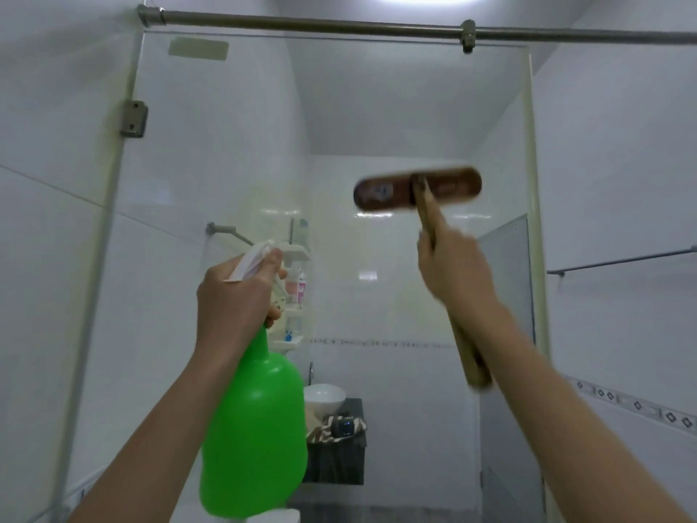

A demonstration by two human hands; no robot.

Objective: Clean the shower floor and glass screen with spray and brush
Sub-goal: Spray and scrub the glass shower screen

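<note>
Far left: metal hinge bracket (132, 118) on the white tiled wall, at the edge of the glass screen (226, 164). The screen stands upright and fills the centre of the view, under a horizontal metal rail (320, 26).

Left of centre: left hand (235, 296) raised in front of the glass, fingers curled tight round the neck and white trigger head (251, 260) of the green spray bottle (256, 428). The bottle hangs below the hand, slightly tilted, nozzle toward the screen.

Centre, seen through the glass: corner shelf (296, 254) holding several bottles. Lower down, a white basin (324, 397) on a dark cabinet (339, 458).

Right of centre: brush (416, 192) held up high on the screen, its brown oblong head lying level, back face toward the camera. The head is motion-blurred, so contact with the glass cannot be confirmed. Right hand (456, 273) is clamped round the wooden handle about mid-length, and the handle's end sticks out below the wrist.

Far right: thin towel rail (622, 260) on the side wall, patterned tile border (637, 405) beneath it.
</note>
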